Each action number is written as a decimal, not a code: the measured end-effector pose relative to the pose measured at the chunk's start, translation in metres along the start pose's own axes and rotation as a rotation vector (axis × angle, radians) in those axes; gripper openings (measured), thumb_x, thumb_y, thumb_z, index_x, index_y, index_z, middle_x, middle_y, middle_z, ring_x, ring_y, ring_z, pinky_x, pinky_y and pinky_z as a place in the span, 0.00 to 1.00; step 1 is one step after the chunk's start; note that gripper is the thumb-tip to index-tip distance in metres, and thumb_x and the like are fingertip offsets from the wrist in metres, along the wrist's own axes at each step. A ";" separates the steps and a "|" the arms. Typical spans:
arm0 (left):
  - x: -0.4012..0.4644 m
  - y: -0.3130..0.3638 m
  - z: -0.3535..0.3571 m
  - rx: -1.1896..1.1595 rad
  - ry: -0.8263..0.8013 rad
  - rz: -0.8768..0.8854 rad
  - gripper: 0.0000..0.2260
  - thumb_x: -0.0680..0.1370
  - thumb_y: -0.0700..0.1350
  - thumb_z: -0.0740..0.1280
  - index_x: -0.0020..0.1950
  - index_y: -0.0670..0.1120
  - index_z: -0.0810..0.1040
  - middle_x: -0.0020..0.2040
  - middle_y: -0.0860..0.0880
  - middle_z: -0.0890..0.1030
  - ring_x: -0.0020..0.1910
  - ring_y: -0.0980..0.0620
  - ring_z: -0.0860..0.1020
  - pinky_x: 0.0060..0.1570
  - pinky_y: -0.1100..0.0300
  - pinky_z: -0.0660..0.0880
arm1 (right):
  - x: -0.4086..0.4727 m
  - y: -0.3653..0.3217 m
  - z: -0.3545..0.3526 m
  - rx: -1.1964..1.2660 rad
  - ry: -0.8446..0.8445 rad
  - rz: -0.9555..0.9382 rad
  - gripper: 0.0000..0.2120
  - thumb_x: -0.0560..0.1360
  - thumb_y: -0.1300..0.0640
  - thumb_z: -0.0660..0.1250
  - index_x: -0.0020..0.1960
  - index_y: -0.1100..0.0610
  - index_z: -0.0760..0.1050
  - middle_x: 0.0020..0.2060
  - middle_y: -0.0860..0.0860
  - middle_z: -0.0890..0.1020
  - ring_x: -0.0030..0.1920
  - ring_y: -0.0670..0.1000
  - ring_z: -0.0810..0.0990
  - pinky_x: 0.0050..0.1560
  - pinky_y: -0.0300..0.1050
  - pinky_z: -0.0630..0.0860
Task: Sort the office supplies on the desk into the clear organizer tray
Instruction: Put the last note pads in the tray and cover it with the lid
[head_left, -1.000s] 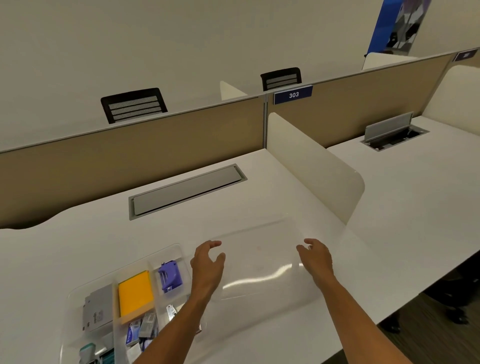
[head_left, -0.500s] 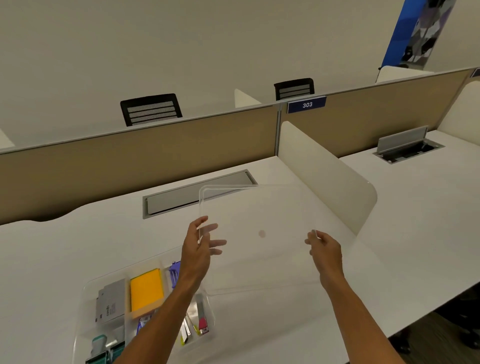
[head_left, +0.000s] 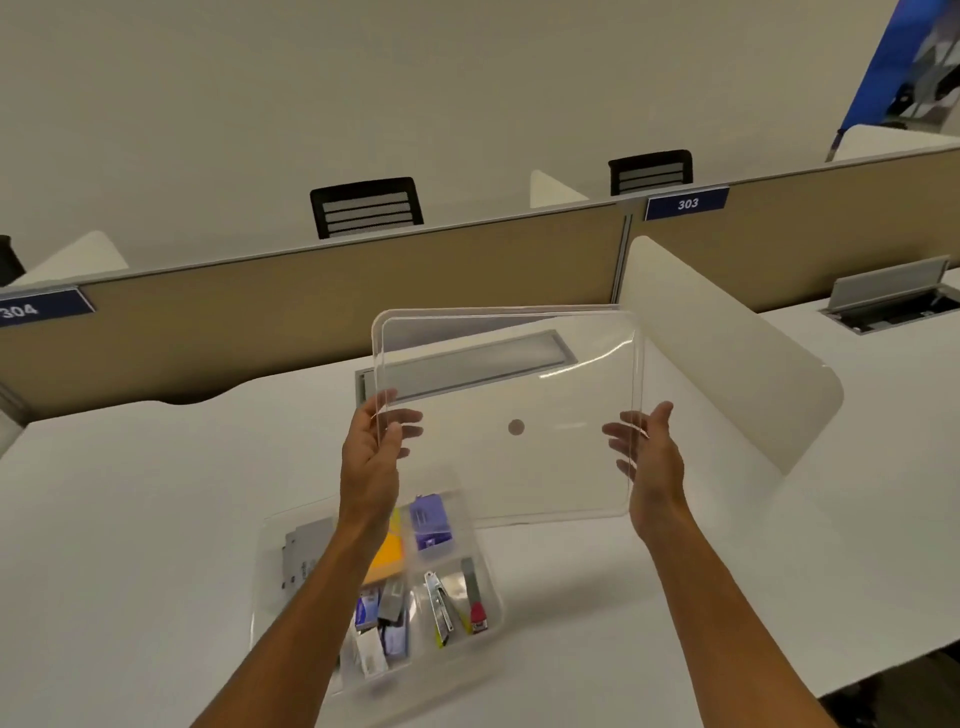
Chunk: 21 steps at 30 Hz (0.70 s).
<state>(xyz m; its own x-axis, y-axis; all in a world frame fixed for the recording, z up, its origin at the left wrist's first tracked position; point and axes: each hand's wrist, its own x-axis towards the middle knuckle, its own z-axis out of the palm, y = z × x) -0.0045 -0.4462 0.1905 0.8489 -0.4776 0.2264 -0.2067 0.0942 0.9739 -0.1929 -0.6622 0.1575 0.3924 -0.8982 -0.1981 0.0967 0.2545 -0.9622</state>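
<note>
- While the desk (head_left: 130, 519) carries the filled organizer tray (head_left: 379, 587) near its front edge, we see that the clear lid (head_left: 511, 415), flat on the desk right of the tray a second ago, now hangs tilted in the air above and behind it.
- We judge the sorting finished: orange notes (head_left: 388, 558), a purple box (head_left: 430, 521) and a stapler (head_left: 439, 605) sit in compartments, so closing comes next.
- Our left hand (head_left: 371, 449) grips the lid's left edge, fingers curled round it.
- Our right hand (head_left: 647, 452) grips its right edge likewise, forearms raised.
</note>
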 end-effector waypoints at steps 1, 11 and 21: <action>0.000 0.004 -0.007 -0.006 0.019 0.013 0.13 0.83 0.39 0.56 0.63 0.52 0.72 0.52 0.48 0.83 0.51 0.51 0.81 0.47 0.58 0.75 | -0.004 -0.001 0.009 0.006 -0.022 0.003 0.32 0.78 0.31 0.45 0.54 0.51 0.78 0.47 0.47 0.86 0.57 0.50 0.79 0.64 0.55 0.67; -0.003 0.015 -0.080 -0.127 0.273 0.022 0.30 0.81 0.61 0.40 0.44 0.48 0.78 0.50 0.48 0.83 0.56 0.50 0.78 0.60 0.48 0.69 | -0.033 -0.013 0.072 0.237 -0.414 0.108 0.40 0.77 0.30 0.38 0.34 0.50 0.81 0.63 0.49 0.80 0.74 0.46 0.62 0.70 0.59 0.31; -0.004 0.018 -0.139 -0.285 0.140 -0.181 0.13 0.83 0.41 0.53 0.62 0.45 0.74 0.66 0.44 0.74 0.67 0.44 0.69 0.70 0.47 0.64 | -0.033 0.001 0.097 0.207 -0.672 0.094 0.30 0.70 0.59 0.62 0.72 0.48 0.67 0.75 0.53 0.62 0.73 0.60 0.65 0.69 0.59 0.66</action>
<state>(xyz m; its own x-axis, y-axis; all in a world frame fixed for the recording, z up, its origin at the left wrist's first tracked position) 0.0562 -0.3218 0.2093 0.9218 -0.3864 0.0314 0.0797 0.2683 0.9600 -0.1170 -0.5971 0.1809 0.8805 -0.4707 -0.0558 0.1810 0.4428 -0.8781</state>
